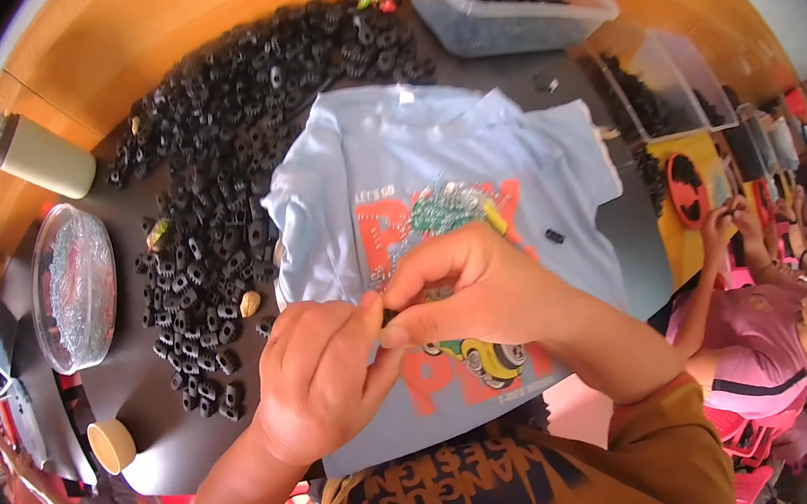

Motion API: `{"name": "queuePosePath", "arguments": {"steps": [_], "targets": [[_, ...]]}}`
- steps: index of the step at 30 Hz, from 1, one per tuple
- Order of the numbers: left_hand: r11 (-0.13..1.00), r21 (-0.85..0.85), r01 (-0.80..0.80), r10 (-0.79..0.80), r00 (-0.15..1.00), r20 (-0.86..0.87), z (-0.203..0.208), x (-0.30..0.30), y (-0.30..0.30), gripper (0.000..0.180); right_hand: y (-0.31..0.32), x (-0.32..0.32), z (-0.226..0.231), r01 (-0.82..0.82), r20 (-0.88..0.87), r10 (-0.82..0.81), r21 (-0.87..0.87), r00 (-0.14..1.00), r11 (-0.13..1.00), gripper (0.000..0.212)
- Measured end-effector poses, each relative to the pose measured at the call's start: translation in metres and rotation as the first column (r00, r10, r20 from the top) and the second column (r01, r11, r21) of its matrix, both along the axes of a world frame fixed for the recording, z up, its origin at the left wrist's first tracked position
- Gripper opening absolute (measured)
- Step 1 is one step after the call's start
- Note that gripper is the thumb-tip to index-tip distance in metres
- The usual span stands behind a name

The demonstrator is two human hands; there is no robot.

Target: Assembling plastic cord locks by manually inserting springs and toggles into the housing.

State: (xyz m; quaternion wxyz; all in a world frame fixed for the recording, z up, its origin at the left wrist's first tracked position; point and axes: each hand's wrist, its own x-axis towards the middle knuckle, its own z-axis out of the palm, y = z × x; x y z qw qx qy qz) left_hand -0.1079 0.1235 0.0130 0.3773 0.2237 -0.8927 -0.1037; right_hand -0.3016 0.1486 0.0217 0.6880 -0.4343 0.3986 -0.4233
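Observation:
Both my hands meet above a light blue printed T-shirt [318, 212] spread on the dark table. My left hand [313, 379] is closed, its thumb and fingertips pressed against a small black plastic part [389, 316]. From the other side, my right hand [479, 288] pinches the same part between thumb and forefinger. The fingers hide most of it. Just beyond my hands, a small heap of shiny metal pieces [448, 204] lies on the shirt, too fine to name. One loose black part [554, 236] rests on the cloth to the right.
A large spread of black plastic parts [233, 97] covers the table's far left. Around it stand a round clear dish [115, 307] of silvery bits, a pale bottle [48, 160], a small yellow cup [112, 446] and a clear bin [537, 26]. Another person [751, 335] works at right.

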Motion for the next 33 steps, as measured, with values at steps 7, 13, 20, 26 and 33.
{"name": "queuePosePath", "arguments": {"steps": [7,13,20,26,33], "targets": [[0.996,0.044,0.076,-0.074,0.996,-0.041,0.005,0.003,0.003,0.054,-0.026,-0.044,0.039,0.259,-0.438,-0.444,-0.419,0.781,0.870,0.009],[0.950,-0.009,0.312,-0.312,0.948,-0.066,-0.018,-0.005,0.033,0.028,-0.137,-0.177,0.054,0.385,-0.553,-0.804,-0.709,0.217,0.592,0.043],[0.946,0.026,0.322,-0.311,0.930,-0.196,-0.027,-0.006,0.046,0.011,-0.184,-0.163,0.037,0.001,-0.629,-0.777,-0.777,-0.016,0.629,0.051],[0.952,0.105,0.288,-0.275,0.953,-0.126,-0.019,0.000,0.043,0.014,-0.094,0.002,0.015,-0.212,-0.755,-0.502,-0.621,0.421,0.755,0.029],[0.956,0.157,0.247,-0.268,0.955,0.128,-0.001,0.035,0.052,0.025,-0.063,0.090,0.001,-0.549,-0.688,-0.372,-0.723,0.623,0.419,0.017]]}}
